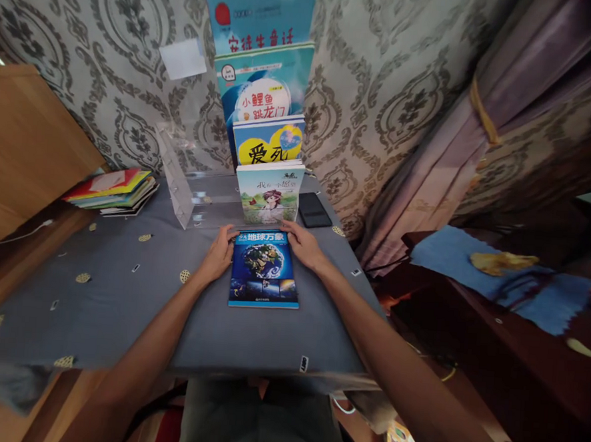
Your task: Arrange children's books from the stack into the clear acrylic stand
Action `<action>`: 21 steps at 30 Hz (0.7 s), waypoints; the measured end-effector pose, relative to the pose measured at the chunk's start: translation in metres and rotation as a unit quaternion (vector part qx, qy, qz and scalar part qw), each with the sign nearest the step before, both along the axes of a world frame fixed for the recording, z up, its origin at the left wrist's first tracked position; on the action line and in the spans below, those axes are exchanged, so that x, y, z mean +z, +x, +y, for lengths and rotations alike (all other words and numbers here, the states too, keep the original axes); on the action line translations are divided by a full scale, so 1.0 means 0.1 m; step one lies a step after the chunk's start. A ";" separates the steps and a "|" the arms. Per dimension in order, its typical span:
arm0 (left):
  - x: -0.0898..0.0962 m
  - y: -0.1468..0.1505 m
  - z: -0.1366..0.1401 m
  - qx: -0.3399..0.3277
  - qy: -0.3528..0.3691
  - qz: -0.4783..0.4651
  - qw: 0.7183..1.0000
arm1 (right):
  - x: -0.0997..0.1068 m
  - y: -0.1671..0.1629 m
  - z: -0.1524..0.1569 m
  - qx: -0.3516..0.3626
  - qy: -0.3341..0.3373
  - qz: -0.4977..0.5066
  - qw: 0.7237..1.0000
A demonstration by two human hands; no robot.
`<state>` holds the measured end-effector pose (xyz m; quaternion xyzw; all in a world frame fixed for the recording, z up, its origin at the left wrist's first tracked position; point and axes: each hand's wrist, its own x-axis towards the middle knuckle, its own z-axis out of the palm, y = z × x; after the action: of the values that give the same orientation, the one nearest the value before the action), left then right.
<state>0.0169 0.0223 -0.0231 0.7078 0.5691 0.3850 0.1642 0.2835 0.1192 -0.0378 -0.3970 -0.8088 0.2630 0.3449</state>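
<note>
Partly cut off by top edge: tall blue book with red title (262, 17). Hidden behind teal book with round white title patch (262, 85): its lower cover. Too small to read: bottom print (262, 300) on dark-blue glossy book with globe (265, 269). Blurred: crumpled yellow thing (503, 263).

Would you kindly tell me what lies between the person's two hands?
In the head view, a dark blue book lies between the left hand and the right hand, both near its top corners.
</note>
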 end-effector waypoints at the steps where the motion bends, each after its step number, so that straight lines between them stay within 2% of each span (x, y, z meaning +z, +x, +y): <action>1: 0.00 -0.01 0.02 0.004 0.001 -0.002 1.000 | -0.01 0.00 0.02 0.003 -0.006 0.014 1.000; 7: 0.02 -0.02 0.10 0.027 0.013 0.016 0.999 | -0.01 -0.01 0.03 -0.007 -0.024 0.064 0.998; 13: 0.02 0.05 0.10 0.041 0.044 0.063 0.996 | 0.05 -0.04 0.00 -0.021 -0.050 0.066 0.996; 21: 0.05 0.05 0.08 0.012 0.042 0.075 0.996 | 0.07 -0.03 0.00 -0.028 -0.048 0.065 0.996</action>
<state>0.0220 0.0303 -0.0178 0.7344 0.5713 0.3562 0.0861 0.2803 0.1187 -0.0310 -0.4174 -0.7597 0.3175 0.3846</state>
